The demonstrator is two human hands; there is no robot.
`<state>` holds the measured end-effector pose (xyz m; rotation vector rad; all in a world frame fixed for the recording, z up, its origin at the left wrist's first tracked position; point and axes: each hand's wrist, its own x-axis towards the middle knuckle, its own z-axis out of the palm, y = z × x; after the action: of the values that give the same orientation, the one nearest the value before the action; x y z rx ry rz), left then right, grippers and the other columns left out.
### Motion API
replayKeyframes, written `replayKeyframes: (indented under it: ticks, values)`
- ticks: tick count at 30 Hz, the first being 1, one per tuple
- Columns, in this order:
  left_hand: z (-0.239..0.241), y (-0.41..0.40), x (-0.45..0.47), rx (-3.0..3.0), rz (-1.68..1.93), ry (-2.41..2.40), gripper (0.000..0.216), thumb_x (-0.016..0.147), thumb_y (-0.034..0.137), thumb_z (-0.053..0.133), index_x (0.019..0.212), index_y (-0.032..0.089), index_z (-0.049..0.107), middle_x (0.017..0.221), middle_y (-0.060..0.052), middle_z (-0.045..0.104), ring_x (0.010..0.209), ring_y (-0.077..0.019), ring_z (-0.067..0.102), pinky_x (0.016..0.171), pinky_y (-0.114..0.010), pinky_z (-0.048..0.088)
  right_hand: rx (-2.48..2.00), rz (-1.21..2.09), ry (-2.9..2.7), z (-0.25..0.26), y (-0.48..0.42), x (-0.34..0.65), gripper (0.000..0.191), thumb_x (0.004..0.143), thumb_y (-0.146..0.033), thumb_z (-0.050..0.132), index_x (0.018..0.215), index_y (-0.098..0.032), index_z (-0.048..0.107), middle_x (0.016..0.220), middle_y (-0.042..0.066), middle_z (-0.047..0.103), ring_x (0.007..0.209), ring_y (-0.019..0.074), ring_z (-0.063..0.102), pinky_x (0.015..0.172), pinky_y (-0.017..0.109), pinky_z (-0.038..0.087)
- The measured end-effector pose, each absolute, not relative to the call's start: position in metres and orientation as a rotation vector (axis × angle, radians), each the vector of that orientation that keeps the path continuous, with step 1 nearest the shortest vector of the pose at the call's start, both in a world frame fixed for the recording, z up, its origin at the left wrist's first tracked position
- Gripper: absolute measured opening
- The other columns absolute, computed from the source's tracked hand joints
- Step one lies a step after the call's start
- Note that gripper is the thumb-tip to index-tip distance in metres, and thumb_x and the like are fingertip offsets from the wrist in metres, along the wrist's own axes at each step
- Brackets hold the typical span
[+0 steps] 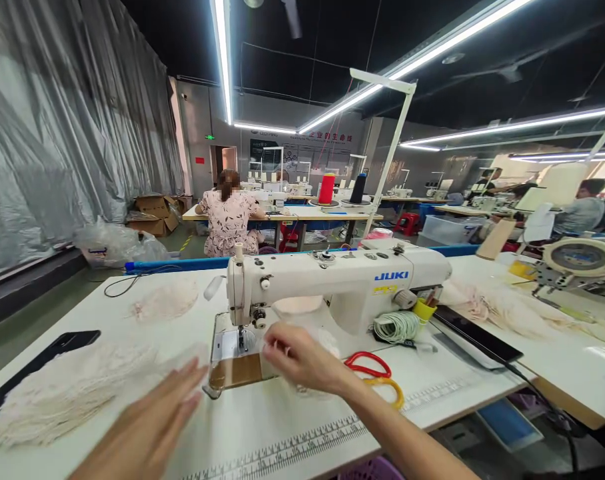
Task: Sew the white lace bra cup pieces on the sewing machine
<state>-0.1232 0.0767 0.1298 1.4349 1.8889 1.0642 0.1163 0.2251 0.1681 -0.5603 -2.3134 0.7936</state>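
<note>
A white JUKI sewing machine [342, 280] stands on the white table [292, 427]. My right hand [300, 357] is just right of its needle and presser foot [242, 340], fingers pinched on a thin pale piece of sheer fabric [327, 340]. My left hand [155, 423] lies with fingers stretched flat over pale lace fabric [72, 390], left of the needle plate. The left hand is motion-blurred.
Red-handled scissors [367, 365] and yellow-handled scissors [390, 390] lie right of my right hand. A white cord coil [396, 327], yellow cup [423, 311], black tablet [477, 337] and a black phone [65, 343] are on the table. A seated person [228, 217] works behind.
</note>
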Motion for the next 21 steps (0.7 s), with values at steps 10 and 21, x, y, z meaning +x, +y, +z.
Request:
replayKeyframes:
  ticks: [10, 21]
  values:
    - [0.087, 0.087, -0.117, 1.797, 0.668, 2.112, 0.032, 0.080, 0.024, 0.055, 0.106, 0.034, 0.068, 0.122, -0.002, 0.063, 0.113, -0.0302, 0.055, 0.083, -0.034, 0.049, -0.990, 0.031, -2.441, 0.075, 0.249, 0.258, 0.022, 0.090, -0.036, 0.047, 0.107, -0.025, 0.056, 0.111, 0.009, 0.059, 0.099, 0.0230, 0.058, 0.078, 0.033, 0.048]
    - [0.078, 0.113, -0.101, 2.307, 0.339, 2.055, 0.040, 0.076, 0.016, 0.063, 0.113, 0.029, 0.062, 0.140, -0.008, 0.046, 0.121, -0.0282, 0.048, 0.094, -0.034, 0.044, -0.804, 0.015, -2.407, 0.079, 0.239, 0.221, 0.032, 0.088, -0.023, 0.047, 0.119, -0.023, 0.053, 0.119, 0.013, 0.058, 0.109, 0.0250, 0.055, 0.088, 0.038, 0.049]
